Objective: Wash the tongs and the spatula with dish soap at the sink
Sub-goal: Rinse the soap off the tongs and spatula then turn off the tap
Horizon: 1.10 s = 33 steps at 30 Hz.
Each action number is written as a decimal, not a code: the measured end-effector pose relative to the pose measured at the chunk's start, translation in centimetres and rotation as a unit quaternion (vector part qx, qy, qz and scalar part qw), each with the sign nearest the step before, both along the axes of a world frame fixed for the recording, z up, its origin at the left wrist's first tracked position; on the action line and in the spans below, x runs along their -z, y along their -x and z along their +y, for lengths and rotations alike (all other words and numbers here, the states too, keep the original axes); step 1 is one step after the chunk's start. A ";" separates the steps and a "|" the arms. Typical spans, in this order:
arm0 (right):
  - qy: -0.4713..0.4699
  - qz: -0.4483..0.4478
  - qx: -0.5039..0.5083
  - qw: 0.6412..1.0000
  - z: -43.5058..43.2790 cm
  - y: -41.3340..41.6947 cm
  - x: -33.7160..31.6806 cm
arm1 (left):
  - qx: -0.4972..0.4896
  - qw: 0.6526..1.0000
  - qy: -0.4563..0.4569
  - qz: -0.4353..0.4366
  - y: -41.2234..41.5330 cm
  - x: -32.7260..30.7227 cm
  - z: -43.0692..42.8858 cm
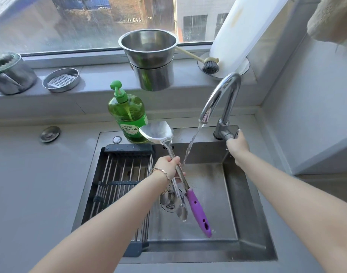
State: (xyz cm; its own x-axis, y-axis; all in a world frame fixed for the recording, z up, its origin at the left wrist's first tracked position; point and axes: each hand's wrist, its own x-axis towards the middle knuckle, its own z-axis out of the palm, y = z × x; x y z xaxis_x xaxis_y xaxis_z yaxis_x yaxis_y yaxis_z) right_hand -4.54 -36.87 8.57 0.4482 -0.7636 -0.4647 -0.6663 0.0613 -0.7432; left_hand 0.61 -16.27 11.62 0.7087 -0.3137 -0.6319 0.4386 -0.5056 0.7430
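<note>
My left hand (168,166) grips a steel spatula (159,131) by its shaft, blade up and purple handle (198,209) pointing down into the sink (247,203). In the same hand hang the steel tongs (180,209), tips down beside the purple handle. A thin stream of water (192,142) runs from the faucet (218,99) just right of my left hand. My right hand (237,143) is closed on the faucet lever. A green dish soap bottle (129,115) stands behind the sink, just behind the spatula blade.
A roll-up drying rack (117,178) covers the sink's left part. On the window ledge stand stacked steel pots (151,60), a steel soap dish (61,80), a steel canister (9,73) and a dish brush (209,66). A white board (241,26) leans at the right.
</note>
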 end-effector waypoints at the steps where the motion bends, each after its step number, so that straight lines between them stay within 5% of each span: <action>1: 0.006 0.004 -0.015 1.000 -0.2 -0.2 -0.2 | 0.010 1.000 -0.012 -0.013 -0.2 -0.2 0.2; 6: 0.064 0.108 -0.130 0.984 -0.5 0.5 -1.0 | 0.127 0.974 -0.148 -0.115 -1.1 -0.7 1.2; 12: 0.081 0.170 -0.287 0.939 3.6 2.5 0.0 | 0.321 0.851 -0.366 -0.199 -1.2 -1.3 2.0; 15: 0.061 0.169 -0.330 0.927 5.8 3.6 1.0 | 0.365 0.811 -0.395 -0.231 -1.0 -1.1 2.1; 23: 0.060 0.157 -0.336 0.927 7.5 5.0 1.4 | 0.432 0.769 -0.398 -0.252 -0.3 0.6 2.5; 30: 0.051 0.133 -0.320 0.937 8.0 5.4 1.0 | 0.426 0.798 -0.359 -0.230 -0.4 -0.8 2.4; 33: -0.028 0.070 -0.267 0.961 9.4 4.9 0.4 | 0.333 0.882 -0.284 -0.172 -0.6 -1.2 3.0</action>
State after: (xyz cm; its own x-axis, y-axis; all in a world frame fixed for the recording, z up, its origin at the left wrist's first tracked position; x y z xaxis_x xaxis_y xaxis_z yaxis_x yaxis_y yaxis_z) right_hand -9.45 -27.47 8.14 0.6988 -0.4141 -0.5832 -0.7074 -0.2795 -0.6492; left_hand 1.22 -13.31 12.77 0.6671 -0.4348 -0.6050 -0.2989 -0.9000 0.3172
